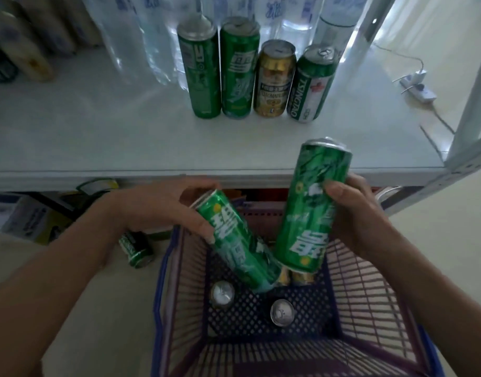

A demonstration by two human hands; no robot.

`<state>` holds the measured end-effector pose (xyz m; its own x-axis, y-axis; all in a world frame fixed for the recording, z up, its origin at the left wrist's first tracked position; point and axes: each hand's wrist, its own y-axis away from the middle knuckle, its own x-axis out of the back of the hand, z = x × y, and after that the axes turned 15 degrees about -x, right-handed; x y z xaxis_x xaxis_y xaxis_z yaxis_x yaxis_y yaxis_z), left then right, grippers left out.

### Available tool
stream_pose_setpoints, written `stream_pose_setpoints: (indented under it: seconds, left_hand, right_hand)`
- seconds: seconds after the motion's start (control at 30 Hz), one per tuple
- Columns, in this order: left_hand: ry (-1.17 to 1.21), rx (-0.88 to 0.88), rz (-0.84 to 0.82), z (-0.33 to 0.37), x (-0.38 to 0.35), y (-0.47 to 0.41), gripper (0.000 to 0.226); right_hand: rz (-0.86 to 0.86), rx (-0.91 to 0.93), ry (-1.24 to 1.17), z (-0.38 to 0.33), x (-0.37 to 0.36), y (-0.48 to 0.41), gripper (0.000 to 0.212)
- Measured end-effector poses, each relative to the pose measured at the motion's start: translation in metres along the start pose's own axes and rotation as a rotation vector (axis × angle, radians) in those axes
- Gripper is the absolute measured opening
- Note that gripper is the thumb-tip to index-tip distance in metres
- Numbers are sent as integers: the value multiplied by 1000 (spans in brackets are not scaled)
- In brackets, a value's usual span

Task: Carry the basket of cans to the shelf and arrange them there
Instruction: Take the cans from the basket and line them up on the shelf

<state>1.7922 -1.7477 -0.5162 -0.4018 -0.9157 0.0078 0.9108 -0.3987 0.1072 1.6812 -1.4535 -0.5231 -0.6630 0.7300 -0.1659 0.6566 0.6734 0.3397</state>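
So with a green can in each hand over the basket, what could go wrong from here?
1. The left hand grips its tilted can only near the top; it might slip back into the basket onto the silver-topped cans.
2. Four cans stand close together on the shelf; setting the right hand's can beside them carelessly could topple one.
3. A green can lies on the floor left of the basket and could be missed.

Clear water bottles (pixel 141 36) behind; a white power strip (pixel 418 87), perhaps plugged, lies right.
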Motion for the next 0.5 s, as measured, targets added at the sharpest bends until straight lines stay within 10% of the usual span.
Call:
stream_pose_setpoints:
  seconds: [0.2,0.5]
  left_hand:
    - [645,-159,466,11,-2,-39,47]
    - [768,-209,885,15,-9,-82,52]
  right_hand:
    - [-121,-176,-482,-38,-7,-7,64]
    - [-17,-118,-536,-53,-10,-29,53]
